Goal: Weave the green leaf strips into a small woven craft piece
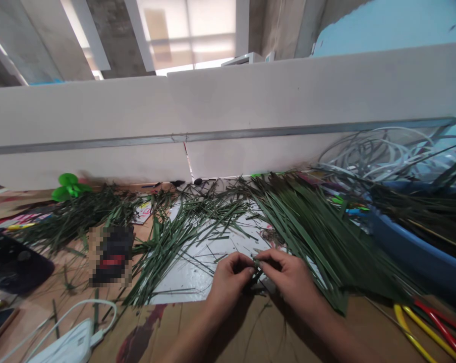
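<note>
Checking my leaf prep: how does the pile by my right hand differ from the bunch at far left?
The pile of broad leaf strips has wider, longer blades than the bunch of thin leaf strands. Its blades lie roughly parallel; the bunch criss-crosses. The pile is also denser. Both are dark green leaf lying flat.

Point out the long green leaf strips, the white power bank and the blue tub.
Long green leaf strips (pixel 311 237): head view, middle of the pile.
White power bank (pixel 67 345): head view, its top face.
Blue tub (pixel 409 252): head view, its outer wall.
</note>
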Tool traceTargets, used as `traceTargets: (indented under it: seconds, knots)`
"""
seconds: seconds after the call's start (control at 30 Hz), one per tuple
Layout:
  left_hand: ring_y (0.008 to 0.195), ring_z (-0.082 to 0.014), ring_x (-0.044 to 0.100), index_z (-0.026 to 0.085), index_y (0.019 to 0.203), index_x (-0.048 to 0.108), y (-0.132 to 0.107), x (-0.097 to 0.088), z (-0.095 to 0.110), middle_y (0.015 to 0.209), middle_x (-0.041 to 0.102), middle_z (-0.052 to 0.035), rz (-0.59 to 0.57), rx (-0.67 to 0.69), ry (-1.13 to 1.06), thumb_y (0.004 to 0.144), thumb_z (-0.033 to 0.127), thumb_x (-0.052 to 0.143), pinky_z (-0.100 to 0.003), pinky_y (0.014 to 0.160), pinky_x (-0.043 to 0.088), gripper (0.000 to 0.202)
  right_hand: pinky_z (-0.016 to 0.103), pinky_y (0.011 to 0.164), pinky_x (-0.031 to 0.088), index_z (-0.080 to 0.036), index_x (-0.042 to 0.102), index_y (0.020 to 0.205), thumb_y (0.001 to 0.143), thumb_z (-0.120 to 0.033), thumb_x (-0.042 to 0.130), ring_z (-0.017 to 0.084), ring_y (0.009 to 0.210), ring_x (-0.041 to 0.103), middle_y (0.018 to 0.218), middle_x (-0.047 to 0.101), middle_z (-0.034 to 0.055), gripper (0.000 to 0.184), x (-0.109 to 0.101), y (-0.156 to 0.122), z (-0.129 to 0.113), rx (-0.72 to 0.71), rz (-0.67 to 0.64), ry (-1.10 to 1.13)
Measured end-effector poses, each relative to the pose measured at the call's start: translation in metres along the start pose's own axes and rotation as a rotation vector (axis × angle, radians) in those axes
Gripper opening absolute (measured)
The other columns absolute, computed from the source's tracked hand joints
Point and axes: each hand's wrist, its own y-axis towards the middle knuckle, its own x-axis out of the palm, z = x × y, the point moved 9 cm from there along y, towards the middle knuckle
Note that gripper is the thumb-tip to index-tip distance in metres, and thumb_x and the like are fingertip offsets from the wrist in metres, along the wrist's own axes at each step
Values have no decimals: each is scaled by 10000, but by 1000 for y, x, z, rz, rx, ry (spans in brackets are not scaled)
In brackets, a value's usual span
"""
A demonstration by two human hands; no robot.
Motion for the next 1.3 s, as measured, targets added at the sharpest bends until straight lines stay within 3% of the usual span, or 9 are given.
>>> traceTargets:
  seconds: [0.4,0.53,0.67,0.9,1.03,1.2,1.3]
  knots:
    - [675,-170,565,172,697,681,0,-7,8,678,655,-33,81,55,94,671,143,669,-274,648,422,41,298,633,460,-176,753,746,685,-346,708,196,668,619,702,719,45,186,14,4,24,206,-92,320]
    - [700,-182,579,174,717,679,-3,-5,14,708,670,-36,79,94,152,694,146,661,-279,675,438,40,234,449,343,-166,727,781,644,-385,767,108,458,484,602,652,4,262,23,1,39,324,-93,469]
    - [746,-199,612,193,743,699,-6,-5,22,742,701,-30,78,155,272,725,123,623,-283,717,452,106,197,370,258,-175,666,759,591,-412,808,66,361,384,494,556,-53,323,34,-4,41,442,-137,595]
    - [867,-227,664,257,879,763,-11,-3,28,887,760,-33,53,275,453,806,130,610,-312,823,461,212,172,339,240,-191,608,783,617,-383,787,57,324,361,464,550,-73,311,37,-13,40,554,-129,714]
    - [898,-245,650,285,949,774,-13,0,31,938,763,-45,27,335,497,813,139,643,-332,845,443,238,169,368,221,-165,629,730,610,-335,774,44,365,381,572,662,-6,253,33,-8,41,516,-99,718]
    - [888,-267,633,292,929,786,-15,2,34,914,763,-67,30,337,441,799,202,715,-354,853,425,173,189,416,319,-169,641,728,596,-324,777,87,431,480,549,640,-10,245,34,-9,45,540,-92,752]
    - [848,-257,630,294,880,788,-16,0,36,868,759,-63,60,341,459,816,221,713,-344,832,420,122,199,397,331,-179,636,750,595,-349,783,92,401,459,516,602,-36,274,37,-12,46,571,-117,748]
